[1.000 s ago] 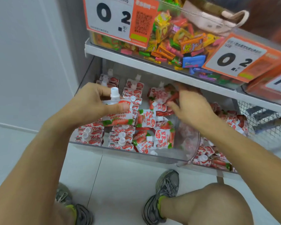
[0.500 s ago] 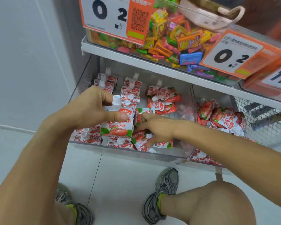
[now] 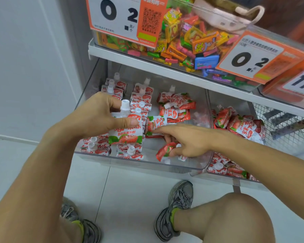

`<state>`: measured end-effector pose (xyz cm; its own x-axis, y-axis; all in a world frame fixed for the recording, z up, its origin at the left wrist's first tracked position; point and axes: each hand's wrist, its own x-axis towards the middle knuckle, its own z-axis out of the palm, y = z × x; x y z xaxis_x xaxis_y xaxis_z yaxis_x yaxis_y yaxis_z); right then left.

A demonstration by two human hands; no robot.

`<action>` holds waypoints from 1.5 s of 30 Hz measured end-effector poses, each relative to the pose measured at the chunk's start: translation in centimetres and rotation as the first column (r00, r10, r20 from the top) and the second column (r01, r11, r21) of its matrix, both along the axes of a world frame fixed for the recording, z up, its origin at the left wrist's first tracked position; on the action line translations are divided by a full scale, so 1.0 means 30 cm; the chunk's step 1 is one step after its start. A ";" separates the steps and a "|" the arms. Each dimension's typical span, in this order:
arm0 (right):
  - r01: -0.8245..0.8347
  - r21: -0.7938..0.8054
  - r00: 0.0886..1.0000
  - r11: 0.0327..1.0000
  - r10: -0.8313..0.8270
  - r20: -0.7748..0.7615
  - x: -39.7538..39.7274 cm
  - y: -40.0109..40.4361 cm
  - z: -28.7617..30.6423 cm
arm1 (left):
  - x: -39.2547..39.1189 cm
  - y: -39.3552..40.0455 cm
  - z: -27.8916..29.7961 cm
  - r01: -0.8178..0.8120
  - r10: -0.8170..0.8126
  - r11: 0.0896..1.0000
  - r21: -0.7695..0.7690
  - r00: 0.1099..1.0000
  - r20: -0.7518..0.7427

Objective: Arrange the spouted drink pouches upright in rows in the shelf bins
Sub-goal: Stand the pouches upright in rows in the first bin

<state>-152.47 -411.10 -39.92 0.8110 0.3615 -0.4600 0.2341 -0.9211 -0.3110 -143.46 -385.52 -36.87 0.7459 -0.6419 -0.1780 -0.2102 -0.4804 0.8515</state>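
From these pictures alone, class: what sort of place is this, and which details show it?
Most likely a shop aisle: price cards clipped to a bin of loose sweets, with stocked drink pouches below.

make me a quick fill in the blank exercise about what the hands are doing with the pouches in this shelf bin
1. The left hand holds one pouch with its white spout pointing ____.
2. The right hand reaches into the ____ bin and pinches a crumpled pouch.
3. The shelf above holds a bin of colourful ____.

Missing words: up; clear; candies
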 end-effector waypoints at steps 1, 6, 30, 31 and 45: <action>-0.010 -0.021 0.999 1.000 0.010 0.039 -0.004 -0.006 0.017 | -0.002 -0.002 0.000 -0.003 0.003 1.000 -0.006 1.000 0.006; 0.213 0.136 0.972 0.968 -0.224 0.071 -0.044 -0.040 0.102 | 0.000 -0.015 -0.003 0.000 0.000 1.000 -0.017 1.000 0.012; 0.450 0.289 0.830 0.845 -0.515 0.214 -0.132 0.035 -0.005 | -0.052 -0.088 -0.006 -0.202 0.238 0.950 -0.238 0.963 0.130; 0.446 0.295 0.829 0.845 -0.514 0.221 -0.141 0.046 -0.018 | -0.063 -0.106 -0.009 -0.203 0.244 0.943 -0.262 0.960 0.134; 0.148 -0.019 0.989 0.989 -0.148 0.007 -0.218 0.008 0.052 | -0.179 -0.297 -0.137 0.080 -0.069 0.996 -0.030 0.960 0.270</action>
